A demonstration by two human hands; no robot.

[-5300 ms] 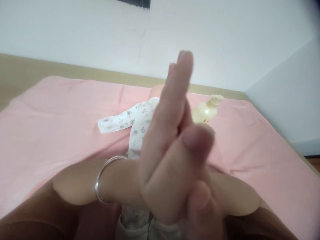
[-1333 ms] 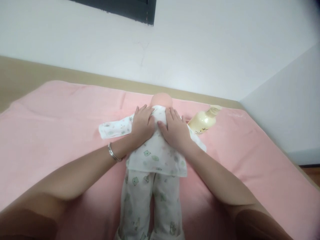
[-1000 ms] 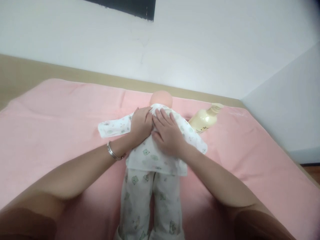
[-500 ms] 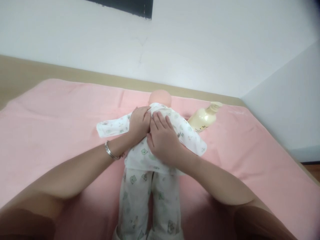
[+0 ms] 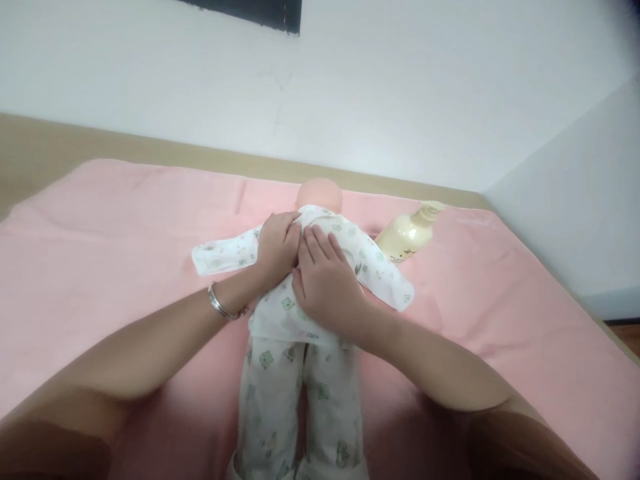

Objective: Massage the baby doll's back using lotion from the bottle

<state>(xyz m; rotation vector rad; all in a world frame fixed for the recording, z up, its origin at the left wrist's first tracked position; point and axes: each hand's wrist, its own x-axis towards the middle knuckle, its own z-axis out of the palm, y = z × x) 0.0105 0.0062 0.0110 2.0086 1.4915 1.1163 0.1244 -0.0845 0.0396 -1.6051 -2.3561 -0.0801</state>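
Observation:
A baby doll (image 5: 280, 320) in white printed top and trousers lies on a pink sheet (image 5: 125, 220), its bare head (image 5: 320, 195) toward the wall. No face shows from here. My left hand (image 5: 278, 245), with a silver bangle at the wrist, rests on the upper left part of the doll's torso, its fingertips partly hidden. Beside it, my right hand (image 5: 327, 280) lies flat on the middle of the torso, fingers extended and touching the left hand. Both of the doll's sleeves spread outward.
A pale yellow pump bottle (image 5: 407, 233) lies tilted on the sheet beyond the doll's right-side sleeve. Behind the sheet runs a tan edge (image 5: 200, 147) against a white wall (image 5: 375, 87). A dark panel (image 5: 260, 13) is on the wall.
My right hand has slid very slightly down and to the left on the doll's torso. The left hand stays in place; the view has shifted a little.

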